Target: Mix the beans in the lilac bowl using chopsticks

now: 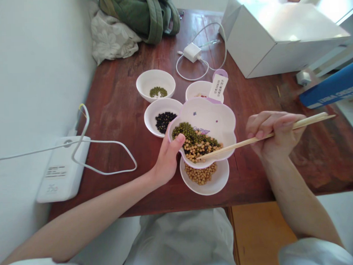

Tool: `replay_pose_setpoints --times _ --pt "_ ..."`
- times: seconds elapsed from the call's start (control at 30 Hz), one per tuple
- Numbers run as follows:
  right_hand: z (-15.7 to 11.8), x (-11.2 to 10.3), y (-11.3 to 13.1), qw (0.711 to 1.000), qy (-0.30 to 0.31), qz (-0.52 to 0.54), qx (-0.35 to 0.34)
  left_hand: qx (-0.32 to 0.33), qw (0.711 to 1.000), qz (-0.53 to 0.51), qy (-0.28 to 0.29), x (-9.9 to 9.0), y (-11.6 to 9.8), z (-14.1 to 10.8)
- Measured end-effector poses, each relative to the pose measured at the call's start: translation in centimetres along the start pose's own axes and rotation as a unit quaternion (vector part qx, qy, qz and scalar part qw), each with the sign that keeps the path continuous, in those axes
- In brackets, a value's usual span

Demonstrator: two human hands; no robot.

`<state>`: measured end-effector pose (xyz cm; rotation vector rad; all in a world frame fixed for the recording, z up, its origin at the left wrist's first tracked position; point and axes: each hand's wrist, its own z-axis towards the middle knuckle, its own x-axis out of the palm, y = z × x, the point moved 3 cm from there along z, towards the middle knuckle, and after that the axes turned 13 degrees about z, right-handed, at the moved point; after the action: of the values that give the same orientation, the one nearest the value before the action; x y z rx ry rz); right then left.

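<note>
My left hand grips the near left rim of a white, purple-edged, flower-shaped bowl, its thumb over the edge. Mixed beans in green, tan and black lie toward its near left side. In my right hand is a pair of chopsticks, tips at the tan beans near the bowl's front. Partly beneath the held bowl stands a white bowl of soybeans. To the left are a bowl with black beans and a bowl with green mung beans. Another white bowl is partly hidden behind.
A white power strip with a looping cable lies at the left by the wall. Farther back are a green bag, a patterned cloth, a white charger and a large white box. A blue object is at the right.
</note>
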<state>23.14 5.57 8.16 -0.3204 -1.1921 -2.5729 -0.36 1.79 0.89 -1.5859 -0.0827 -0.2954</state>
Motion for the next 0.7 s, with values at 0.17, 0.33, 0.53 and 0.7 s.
replay_pose_setpoints --times 0.17,0.33,0.53,0.7 --pt "0.01 0.07 0.02 1.0 -0.002 0.001 0.008 0.009 1.0 0.006 0.007 0.03 -0.15 0.01" --pt "0.1 0.03 0.11 1.0 0.003 0.017 0.014 0.002 1.0 0.002 0.004 0.03 -0.08 -0.01" --pt "-0.04 0.05 0.14 1.0 -0.001 -0.009 0.014 0.003 1.0 0.001 0.006 0.01 -0.03 -0.03" --pt "0.1 -0.06 0.17 1.0 0.002 0.0 0.0 0.01 1.0 0.001 0.004 -0.05 0.1 0.05"
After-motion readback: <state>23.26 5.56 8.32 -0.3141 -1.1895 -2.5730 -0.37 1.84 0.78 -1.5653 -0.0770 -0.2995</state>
